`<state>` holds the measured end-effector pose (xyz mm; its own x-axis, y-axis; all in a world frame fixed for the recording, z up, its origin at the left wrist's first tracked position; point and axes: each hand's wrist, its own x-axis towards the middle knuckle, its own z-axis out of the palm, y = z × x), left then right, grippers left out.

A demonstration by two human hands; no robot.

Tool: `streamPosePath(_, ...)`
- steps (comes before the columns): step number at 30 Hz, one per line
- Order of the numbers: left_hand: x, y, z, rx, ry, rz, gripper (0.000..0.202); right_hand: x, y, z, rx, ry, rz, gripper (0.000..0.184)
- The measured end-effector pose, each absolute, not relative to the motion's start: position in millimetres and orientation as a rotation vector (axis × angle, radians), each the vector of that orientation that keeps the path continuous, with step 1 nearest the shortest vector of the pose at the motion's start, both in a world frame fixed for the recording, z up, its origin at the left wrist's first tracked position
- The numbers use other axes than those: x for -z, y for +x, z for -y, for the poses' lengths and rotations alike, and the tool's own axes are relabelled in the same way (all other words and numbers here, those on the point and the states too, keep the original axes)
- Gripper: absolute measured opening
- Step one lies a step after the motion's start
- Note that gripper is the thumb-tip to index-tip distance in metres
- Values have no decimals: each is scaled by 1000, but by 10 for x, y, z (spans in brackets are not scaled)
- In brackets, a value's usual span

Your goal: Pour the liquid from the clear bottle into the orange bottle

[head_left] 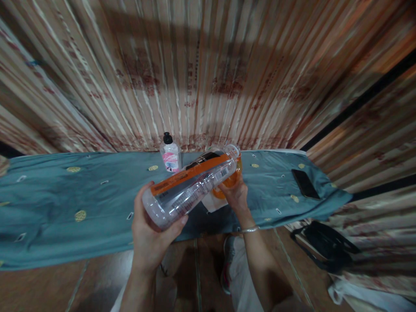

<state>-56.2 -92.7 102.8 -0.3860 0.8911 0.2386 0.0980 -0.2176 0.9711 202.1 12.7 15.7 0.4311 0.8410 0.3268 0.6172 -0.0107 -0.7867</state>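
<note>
My left hand (151, 238) is wrapped round the base of a large clear plastic bottle (191, 186) with an orange and dark label. The bottle is tilted, its open mouth at the upper right, and no liquid shows in it. Behind that mouth, my right hand (236, 194) closes round an orange see-through bottle (224, 190), mostly hidden by the clear one. Whether the two mouths touch, I cannot tell. Under the orange bottle lies a white sheet or cloth (212, 204). A bottle with a black cap and pink label (170, 158) stands upright to the left.
A teal cloth with yellow prints (107, 208) covers the narrow table. At its right lies a black phone (304, 183). Pleated patterned curtains (182, 78) hang behind and to the right. A black bag (328, 245) is below the table's right end.
</note>
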Motion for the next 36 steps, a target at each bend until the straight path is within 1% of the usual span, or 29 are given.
streamPosePath(4,-1017,-576,919,-1648,1228,-1422,108,-147,2027,-126,-287,-1728,1276,83)
streamPosePath(8,-997,-587,916,-1715,1224,-1434,106,-137,2021,-130,-275,-1712,1276,83)
streamPosePath(11,-996,-587,917,-1645,1264,-1428,107,-137,2013,-134,-265,-1695,1271,85)
streamPosePath(13,-997,-576,922,-1665,1251,-1439,107,-140,2008,-135,-262,-1713,1270,87)
streamPosePath(16,-995,-559,930,-1749,1217,-1448,105,-138,2006,-137,-253,-1737,1279,83)
streamPosePath(19,-998,-556,927,-1702,1256,-1441,106,-126,2016,-139,-257,-1734,1283,78)
streamPosePath(25,-1020,-514,920,-1766,1162,-1439,106,-132,2031,-136,-303,-1730,1274,82)
streamPosePath(31,-1025,-512,924,-1742,1169,-1449,107,-149,2012,-131,-279,-1727,1266,80)
streamPosePath(36,-1047,-532,919,-1719,1190,-1450,105,-134,2024,-132,-281,-1693,1273,83)
